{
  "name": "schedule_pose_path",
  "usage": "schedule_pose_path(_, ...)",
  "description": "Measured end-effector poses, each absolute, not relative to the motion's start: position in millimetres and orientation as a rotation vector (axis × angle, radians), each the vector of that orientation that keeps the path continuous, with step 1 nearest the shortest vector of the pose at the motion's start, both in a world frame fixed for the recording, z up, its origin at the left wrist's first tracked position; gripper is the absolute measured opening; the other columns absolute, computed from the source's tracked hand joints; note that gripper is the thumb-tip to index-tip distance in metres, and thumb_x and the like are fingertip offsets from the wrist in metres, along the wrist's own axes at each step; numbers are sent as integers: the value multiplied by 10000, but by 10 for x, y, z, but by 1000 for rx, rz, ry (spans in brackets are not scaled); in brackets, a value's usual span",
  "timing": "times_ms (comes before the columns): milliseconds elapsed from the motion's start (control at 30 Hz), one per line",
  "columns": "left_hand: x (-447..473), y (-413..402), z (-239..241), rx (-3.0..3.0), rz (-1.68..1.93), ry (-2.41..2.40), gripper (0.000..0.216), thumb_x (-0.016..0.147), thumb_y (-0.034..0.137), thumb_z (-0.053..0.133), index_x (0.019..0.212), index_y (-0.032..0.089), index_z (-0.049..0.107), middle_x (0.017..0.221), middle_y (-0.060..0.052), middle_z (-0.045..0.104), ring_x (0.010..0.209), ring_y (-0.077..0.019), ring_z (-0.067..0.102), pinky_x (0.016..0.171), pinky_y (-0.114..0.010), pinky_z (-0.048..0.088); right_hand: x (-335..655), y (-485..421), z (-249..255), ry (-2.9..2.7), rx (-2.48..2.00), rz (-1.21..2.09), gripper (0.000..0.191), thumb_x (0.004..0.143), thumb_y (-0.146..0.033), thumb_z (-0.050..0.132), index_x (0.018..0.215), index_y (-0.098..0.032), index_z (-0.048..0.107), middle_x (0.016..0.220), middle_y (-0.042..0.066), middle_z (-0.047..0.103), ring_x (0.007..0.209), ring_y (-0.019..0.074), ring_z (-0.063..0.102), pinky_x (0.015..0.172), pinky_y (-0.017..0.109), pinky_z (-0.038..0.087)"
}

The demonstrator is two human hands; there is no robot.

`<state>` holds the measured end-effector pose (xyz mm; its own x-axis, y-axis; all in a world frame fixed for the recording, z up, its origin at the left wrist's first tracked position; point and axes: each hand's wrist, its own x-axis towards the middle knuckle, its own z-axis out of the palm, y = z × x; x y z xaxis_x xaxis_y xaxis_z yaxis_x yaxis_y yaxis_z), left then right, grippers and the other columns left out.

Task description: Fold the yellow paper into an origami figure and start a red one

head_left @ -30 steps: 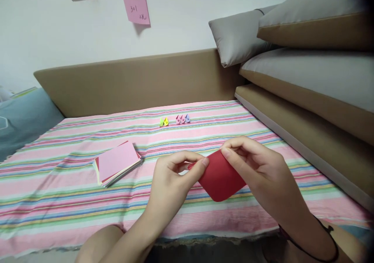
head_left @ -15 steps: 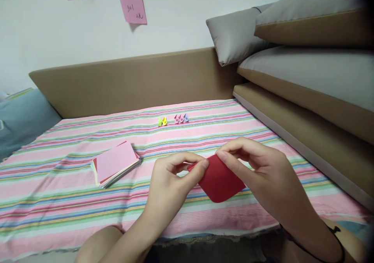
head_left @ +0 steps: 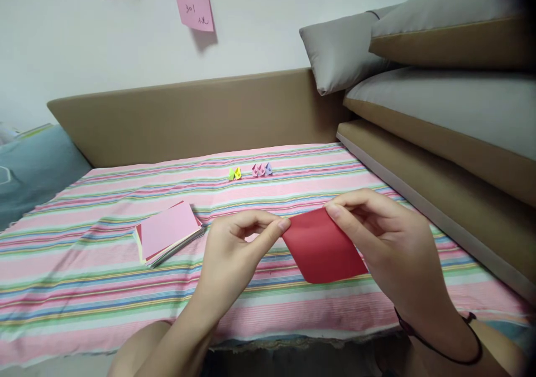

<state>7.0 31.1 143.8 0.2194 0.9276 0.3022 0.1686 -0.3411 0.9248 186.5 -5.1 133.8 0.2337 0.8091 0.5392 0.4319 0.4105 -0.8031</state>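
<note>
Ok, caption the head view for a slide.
Both hands, left hand and right hand, pinch a red paper above striped cloth.

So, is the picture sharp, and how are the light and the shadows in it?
Head view: soft, even indoor light, no glare; the pink note throws a faint shadow on the wall. The hands and the red paper are fairly sharp, the small folded pieces farther back too small to read. Wide lens bends the edges; the top right corner is dark.
</note>
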Motion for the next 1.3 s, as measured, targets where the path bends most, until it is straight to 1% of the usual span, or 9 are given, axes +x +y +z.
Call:
schedule_pose_path(233,97,311,1427,1587,1153,898,73,765,254,717,735,192,695,750,21,691,701,-90,620,635,-154,491,1865,-58,1334,-1370,-1204,381,105,877,-269,591,786,-246,637,734,-20,654,602,106,591,499,192,449)
schedule_pose_path(367,184,260,1374,1451,1033,807,173,688,264,784,825,198,701,806,14,683,724,-107,613,642,-182,502,1824,-64,1317,-1405,-1159,445,97,882,-258,585,796,-251,630,736,-31,649,595,93,584,487,181,435)
schedule_pose_path(467,227,243,1322,1425,1079,859,112,717,269,761,745,177,703,703,19,660,633,-81,572,574,-164,465,1783,-67,1296,-1452,-1111,478,96,879,-250,590,793,-248,632,754,-35,654,624,92,589,526,181,454)
schedule_pose_path(533,224,265,1294,1409,1111,893,127,725,273,754,687,166,696,653,19,650,596,-76,556,545,-163,449,1779,-60,1288,-1458,-1097,481,91,875,-245,596,794,-245,637,764,-33,657,654,97,598,564,184,472)
schedule_pose_path(667,171,350,1282,1361,1177,892,172,722,282,759,618,169,682,617,24,643,597,-76,562,566,-168,457,1828,-29,1292,-1376,-1132,462,84,870,-250,604,801,-243,650,771,-19,666,679,110,612,594,196,496)
schedule_pose_path(800,133,393,1307,1387,1236,864,151,752,264,738,627,191,695,654,34,666,654,-70,584,623,-151,466,1865,0,1300,-1303,-1135,493,87,865,-267,615,790,-253,658,758,-14,667,672,112,615,585,194,504)
schedule_pose_path(967,113,384,1319,1431,1221,841,144,775,257,717,650,192,690,667,33,669,655,-69,584,613,-145,462,1866,11,1310,-1290,-1112,548,97,868,-273,612,781,-262,653,732,-24,648,647,99,607,554,177,488)
schedule_pose_path(1133,129,366,1347,1494,1098,837,72,758,267,729,779,201,709,699,21,673,650,-85,591,594,-166,470,1837,5,1297,-1335,-1117,654,113,871,-263,598,766,-239,632,723,-25,645,616,98,599,497,176,448)
schedule_pose_path(1300,144,310,1391,1610,1060,893,180,802,271,677,661,160,680,678,-8,675,642,-105,598,595,-190,466,1770,-16,1276,-1457,-1076,719,113,878,-253,584,785,-218,639,738,-20,646,639,96,596,527,177,451)
